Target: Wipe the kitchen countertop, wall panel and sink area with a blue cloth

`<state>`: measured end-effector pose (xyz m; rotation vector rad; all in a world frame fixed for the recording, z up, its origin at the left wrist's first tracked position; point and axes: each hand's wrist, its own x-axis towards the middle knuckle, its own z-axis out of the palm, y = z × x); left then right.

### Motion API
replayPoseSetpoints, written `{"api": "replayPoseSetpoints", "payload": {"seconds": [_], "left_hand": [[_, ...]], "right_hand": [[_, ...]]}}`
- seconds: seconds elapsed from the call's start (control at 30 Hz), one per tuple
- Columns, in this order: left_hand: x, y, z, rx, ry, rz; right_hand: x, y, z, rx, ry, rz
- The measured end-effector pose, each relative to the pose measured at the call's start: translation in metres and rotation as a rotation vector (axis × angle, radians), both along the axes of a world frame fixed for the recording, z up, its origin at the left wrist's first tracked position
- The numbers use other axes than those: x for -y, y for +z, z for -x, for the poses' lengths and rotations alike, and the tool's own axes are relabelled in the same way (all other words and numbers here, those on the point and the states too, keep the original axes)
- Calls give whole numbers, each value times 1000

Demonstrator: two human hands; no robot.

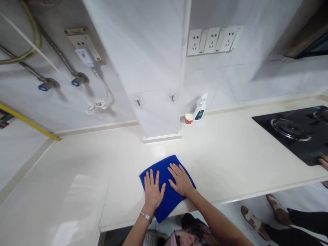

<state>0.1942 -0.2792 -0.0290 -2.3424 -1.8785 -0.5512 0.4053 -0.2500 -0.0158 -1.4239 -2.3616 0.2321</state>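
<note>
A blue cloth [164, 171] lies flat on the cream countertop [225, 160], near its front edge. My left hand [153, 191] rests palm down on the cloth's left half, fingers stretched out and apart; a silver bracelet sits on that wrist. My right hand [180, 179] lies flat on the cloth's right half, fingers spread. Neither hand grips anything.
A white pillar [159, 112] stands on the counter behind the cloth. A small red cup [189, 118] and a white spray bottle [200, 108] stand by the back wall. A black gas hob [297, 133] is at right, where another person's fingers [325, 161] and sandalled feet [266, 213] show.
</note>
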Motion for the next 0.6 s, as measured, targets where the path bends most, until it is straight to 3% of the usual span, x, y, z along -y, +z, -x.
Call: {"api": "replayPoseSetpoints", "payload": {"seconds": [0.13, 0.3, 0.43, 0.6], "left_hand": [[-9, 2, -75, 25, -65, 36], [-48, 5, -156, 65, -265, 128], [-71, 5, -222, 99, -410, 225], [-84, 8, -301, 131, -583, 368]], "right_hand": [[-2, 0, -63, 0, -124, 3], [-4, -3, -143, 35, -323, -10], [2, -13, -207, 85, -470, -32], [22, -28, -281, 118, -608, -41]]}}
